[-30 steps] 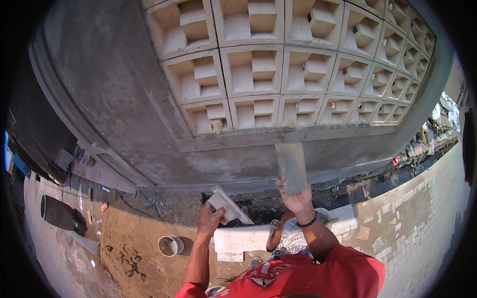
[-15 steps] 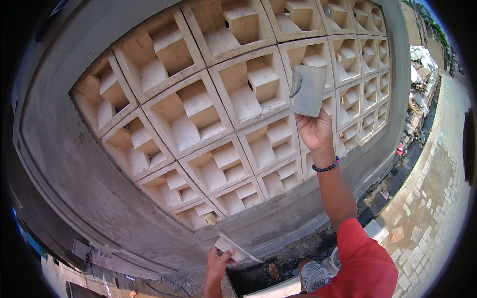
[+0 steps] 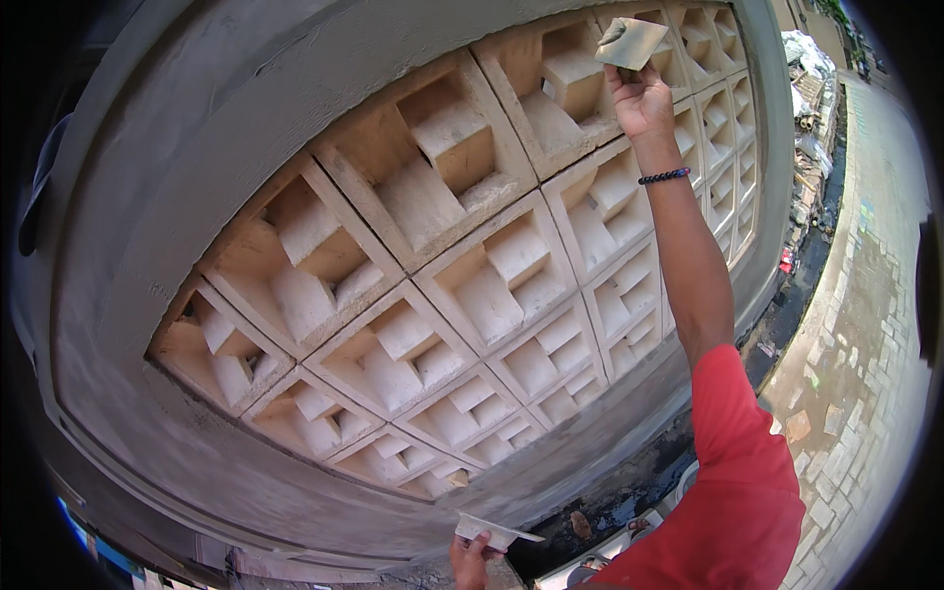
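My right hand point(image 3: 644, 113) is raised high, gripping a flat grey trowel point(image 3: 637, 44) with a dark grey lump at its left edge, close against the top rows of cream breeze blocks point(image 3: 502, 289). A dark beaded bracelet is on my wrist. My left hand point(image 3: 472, 559) is low at the bottom edge, its fingers closed on a pale flat board-like tool point(image 3: 498, 533) below the blocks. A grey cement surround point(image 3: 187, 138) frames the block panel.
To the right, a dark narrow drain point(image 3: 669, 441) runs along the wall's foot, beside a paved path point(image 3: 841, 354). A heap of white sacks and debris point(image 3: 806, 74) lies beside the wall at the far right.
My right hand has risen from beside the lower wall to the upper blocks with the trowel. The view has tilted up along the wall, leaving my left hand and board near the bottom edge.
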`<state>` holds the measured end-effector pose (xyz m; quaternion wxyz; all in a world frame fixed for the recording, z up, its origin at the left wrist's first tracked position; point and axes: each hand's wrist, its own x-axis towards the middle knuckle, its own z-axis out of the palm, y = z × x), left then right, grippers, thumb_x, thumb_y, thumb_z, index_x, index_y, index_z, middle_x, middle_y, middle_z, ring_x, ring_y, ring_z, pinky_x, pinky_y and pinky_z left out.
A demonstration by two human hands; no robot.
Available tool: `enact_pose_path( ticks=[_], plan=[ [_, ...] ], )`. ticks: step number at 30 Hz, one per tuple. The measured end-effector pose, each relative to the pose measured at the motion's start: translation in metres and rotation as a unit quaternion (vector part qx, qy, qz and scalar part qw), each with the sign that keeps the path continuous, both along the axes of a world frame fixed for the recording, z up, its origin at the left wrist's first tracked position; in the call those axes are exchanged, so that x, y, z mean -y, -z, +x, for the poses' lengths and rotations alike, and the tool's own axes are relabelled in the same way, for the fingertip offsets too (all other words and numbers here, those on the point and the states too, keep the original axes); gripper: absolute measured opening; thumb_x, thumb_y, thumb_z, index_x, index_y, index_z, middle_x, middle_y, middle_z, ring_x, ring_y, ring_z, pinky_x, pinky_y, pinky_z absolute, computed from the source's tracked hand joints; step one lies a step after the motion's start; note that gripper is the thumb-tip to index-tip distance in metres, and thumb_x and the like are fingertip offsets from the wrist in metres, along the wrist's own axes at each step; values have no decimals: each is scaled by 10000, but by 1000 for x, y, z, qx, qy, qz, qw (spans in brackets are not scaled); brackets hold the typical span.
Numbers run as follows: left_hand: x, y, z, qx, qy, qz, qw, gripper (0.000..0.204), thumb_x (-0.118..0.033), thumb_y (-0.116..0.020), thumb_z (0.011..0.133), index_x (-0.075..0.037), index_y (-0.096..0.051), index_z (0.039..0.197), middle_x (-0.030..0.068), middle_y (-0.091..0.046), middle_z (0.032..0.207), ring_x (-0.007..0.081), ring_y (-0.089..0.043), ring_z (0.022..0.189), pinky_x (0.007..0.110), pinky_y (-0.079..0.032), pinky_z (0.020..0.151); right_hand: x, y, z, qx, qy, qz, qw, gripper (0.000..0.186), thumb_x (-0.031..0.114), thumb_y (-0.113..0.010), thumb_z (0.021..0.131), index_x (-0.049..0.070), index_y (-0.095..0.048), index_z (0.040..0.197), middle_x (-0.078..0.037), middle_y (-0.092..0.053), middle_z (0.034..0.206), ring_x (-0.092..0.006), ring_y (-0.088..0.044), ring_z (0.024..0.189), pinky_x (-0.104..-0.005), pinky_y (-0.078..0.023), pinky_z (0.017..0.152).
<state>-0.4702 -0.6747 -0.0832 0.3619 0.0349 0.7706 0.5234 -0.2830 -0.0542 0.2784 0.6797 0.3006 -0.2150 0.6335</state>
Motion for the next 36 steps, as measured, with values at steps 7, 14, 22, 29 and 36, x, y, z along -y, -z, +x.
enact_pose_path(
  ticks=[7, 14, 22, 29, 36],
  plan=[
    [6, -23, -8, -40, -10, 94, 995, 552, -222, -583, 939, 6, -370, 1394, 145, -510, 1305, 248, -549, 1123, 379, -482, 923, -37, -25, 13, -22, 19, -113, 993, 333, 8, -392, 966, 28, -432, 1296, -156, -501, 1274, -287, -541, 1142, -450, -535, 924],
    [-36, -62, -7, -56, 16, 202, 978, 356, -105, -631, 825, 43, -505, 1123, 144, -654, 873, 259, -660, 625, 308, -520, 470, -29, -47, 6, -16, 53, -108, 993, 295, 27, -364, 980, -14, -442, 1262, -163, -513, 1243, -286, -537, 1140, -467, -497, 975],
    [-53, -71, 2, -65, 29, 207, 976, 375, -120, -685, 809, 33, -529, 1114, 122, -653, 901, 225, -663, 649, 290, -522, 470, -22, -62, -9, -15, 80, -183, 980, 413, -4, -422, 949, 45, -333, 1349, -200, -498, 1214, -359, -526, 1130, -565, -506, 918],
    [-44, -72, 6, -78, 18, 202, 976, 368, -105, -686, 804, 37, -544, 1112, 124, -658, 920, 219, -664, 673, 290, -527, 477, -12, -70, -24, -14, 90, -173, 981, 417, -24, -424, 934, 16, -318, 1335, -217, -464, 1227, -383, -552, 1070, -559, -542, 850],
    [-27, -68, 1, -81, -4, 205, 975, 338, -83, -681, 805, 35, -559, 1097, 124, -667, 910, 215, -668, 672, 298, -538, 474, 13, -67, -40, -16, 77, -123, 989, 566, -75, -445, 882, 74, -223, 1381, -249, -403, 1265, -353, -525, 1077, -540, -564, 805]
  ],
)
